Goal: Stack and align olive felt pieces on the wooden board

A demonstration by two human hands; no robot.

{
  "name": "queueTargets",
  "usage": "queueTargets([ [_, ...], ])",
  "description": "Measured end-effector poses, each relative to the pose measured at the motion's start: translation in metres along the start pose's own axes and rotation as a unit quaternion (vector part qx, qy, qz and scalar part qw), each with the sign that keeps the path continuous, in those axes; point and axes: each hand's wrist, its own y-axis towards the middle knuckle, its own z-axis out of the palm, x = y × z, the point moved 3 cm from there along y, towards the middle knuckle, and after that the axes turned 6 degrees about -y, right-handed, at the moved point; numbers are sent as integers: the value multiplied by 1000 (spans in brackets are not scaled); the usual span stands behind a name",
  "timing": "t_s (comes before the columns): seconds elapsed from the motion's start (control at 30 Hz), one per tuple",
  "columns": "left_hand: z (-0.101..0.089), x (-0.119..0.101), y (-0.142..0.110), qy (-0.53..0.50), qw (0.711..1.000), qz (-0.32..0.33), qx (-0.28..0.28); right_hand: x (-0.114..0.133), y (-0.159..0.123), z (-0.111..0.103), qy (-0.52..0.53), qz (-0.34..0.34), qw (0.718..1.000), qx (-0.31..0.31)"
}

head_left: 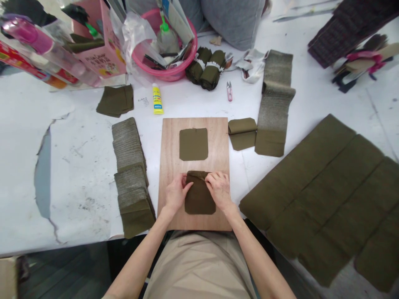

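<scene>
A dark olive fabric piece with cut corners lies on a wooden board in front of me. Its top edge is partly folded over. My left hand pinches the upper left corner between thumb and fingers. At the upper right, my right hand has its fingers closed on the folded edge. Farther up the board a second, flat olive fabric piece lies untouched by either hand.
Stacked fabric pieces fan out left of the board. Right of it lie folded pieces, a fanned strip stack and large olive panels. Behind are a yellow glue tube, thread snips and a pink basket.
</scene>
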Motion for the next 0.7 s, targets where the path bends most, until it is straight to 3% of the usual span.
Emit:
queueTargets([
  [0.17, -5, -19, 5, 73, 978, 193, 16, -1, -9, 4, 40, -36, 998, -10],
  [0.3, -6, -22, 14, 93, 959, 249, 103, -3, -15, 7, 117, -5, 993, -20],
  [0.4, -8, -19, 20, 78, 960, 235, 131, -7, -18, 8, 195, 89, 976, -32],
  [0.5, -10, -17, 23, 61, 967, 205, 141, -9, -20, 9, 186, 167, 968, -8],
  [0.7, -9, -13, 22, 1, 982, 85, 166, -6, -19, 10, 107, 190, 976, 10],
])
